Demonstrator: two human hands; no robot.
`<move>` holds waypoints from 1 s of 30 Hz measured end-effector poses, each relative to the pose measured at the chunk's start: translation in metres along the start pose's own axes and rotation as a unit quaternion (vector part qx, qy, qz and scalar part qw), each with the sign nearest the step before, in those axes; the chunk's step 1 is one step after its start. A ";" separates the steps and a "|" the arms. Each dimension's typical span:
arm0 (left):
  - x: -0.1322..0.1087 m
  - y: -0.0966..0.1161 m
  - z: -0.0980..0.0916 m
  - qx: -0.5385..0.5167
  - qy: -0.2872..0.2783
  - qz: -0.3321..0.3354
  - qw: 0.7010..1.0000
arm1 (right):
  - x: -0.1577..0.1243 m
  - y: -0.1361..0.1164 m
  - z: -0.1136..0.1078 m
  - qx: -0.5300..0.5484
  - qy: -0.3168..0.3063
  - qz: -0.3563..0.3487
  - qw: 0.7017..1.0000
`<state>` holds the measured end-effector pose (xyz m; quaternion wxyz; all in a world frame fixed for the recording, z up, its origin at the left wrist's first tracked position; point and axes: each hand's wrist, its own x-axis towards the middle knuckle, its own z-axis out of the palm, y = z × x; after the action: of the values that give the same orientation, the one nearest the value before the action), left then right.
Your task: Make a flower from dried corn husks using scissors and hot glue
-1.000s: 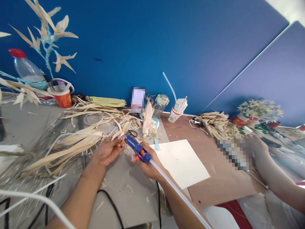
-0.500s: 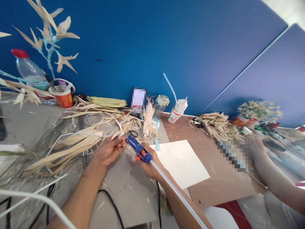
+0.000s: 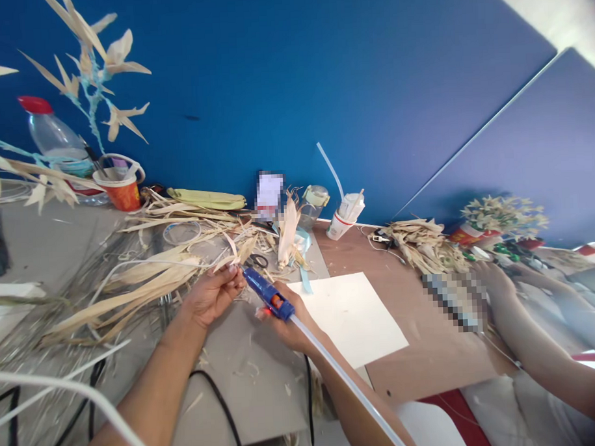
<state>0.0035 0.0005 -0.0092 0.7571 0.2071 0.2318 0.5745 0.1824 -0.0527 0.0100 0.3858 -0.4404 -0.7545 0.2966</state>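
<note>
My right hand (image 3: pixel 289 324) grips a blue hot glue gun (image 3: pixel 268 292), a small red light glowing on it. A long translucent glue stick (image 3: pixel 342 377) trails from its back end. The gun's nozzle points at the fingertips of my left hand (image 3: pixel 215 294), which are pinched around a small pale piece of corn husk (image 3: pixel 234 256); the held part is mostly hidden by the fingers. Long dried corn husk strips (image 3: pixel 148 287) lie beside my left hand. Behind the gun rests a pair of scissors with dark handles (image 3: pixel 258 260).
A white sheet (image 3: pixel 354 318) lies right of my hands. Behind stand a husk ear (image 3: pixel 289 233), a paper cup (image 3: pixel 343 221), an orange cup (image 3: pixel 121 190) and a bottle (image 3: pixel 55 137). Husk flowers (image 3: pixel 118 57) rise left. Black cable (image 3: pixel 218 398) crosses the front. A co-worker's arm (image 3: pixel 531 345) is right.
Very little differs. The glue gun's nozzle stays near my left fingertips, and the whole view has shifted slightly. The co-worker's far arm has moved a little.
</note>
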 end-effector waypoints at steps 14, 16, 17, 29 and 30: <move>0.000 0.000 -0.001 -0.006 0.014 -0.006 1.000 | -0.002 0.001 0.000 0.004 -0.009 0.016 1.000; 0.000 0.000 -0.001 -0.003 0.022 -0.005 1.000 | -0.002 0.001 0.000 -0.002 -0.011 0.014 1.000; 0.000 0.000 0.000 -0.002 0.021 -0.006 1.000 | -0.002 0.002 0.000 -0.003 -0.010 0.014 1.000; 0.001 -0.001 -0.003 0.000 -0.006 -0.008 1.000 | -0.003 0.006 0.002 0.004 -0.009 0.026 1.000; 0.001 -0.001 -0.003 0.001 -0.005 -0.007 1.000 | -0.003 0.006 0.002 0.003 -0.010 0.024 1.000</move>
<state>0.0026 0.0015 -0.0120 0.7622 0.2089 0.2306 0.5676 0.1844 -0.0527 0.0034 0.3723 -0.4540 -0.7467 0.3127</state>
